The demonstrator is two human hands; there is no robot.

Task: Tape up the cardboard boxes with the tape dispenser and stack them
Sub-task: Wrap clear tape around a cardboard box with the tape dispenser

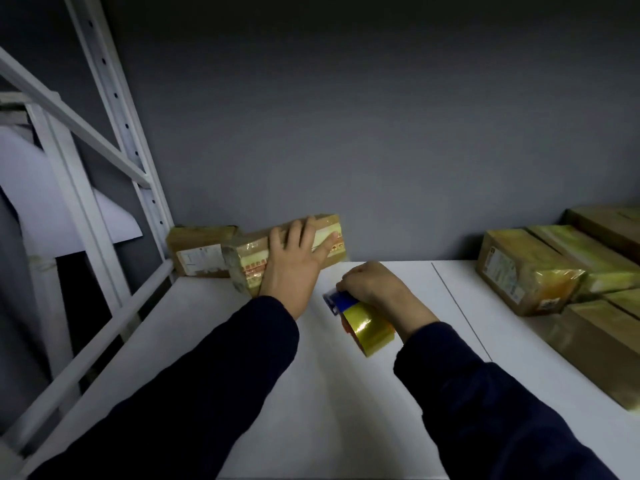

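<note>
My left hand (294,261) lies on top of a taped cardboard box (329,242) with red-printed tape, gripping it near the back of the white table (242,358). The box is tilted, its left end low. Behind it on the left, against the wall, sits another taped box (197,251) with a white label. My right hand (374,289) is closed on the blue tape dispenser (337,301), which carries a roll of shiny yellowish tape (369,329), just above the table to the right of the box.
Several taped boxes (526,271) are stacked along the table's right side. A white metal shelf frame (114,161) rises at the left, its rail running along the table's left edge. A grey wall closes the back.
</note>
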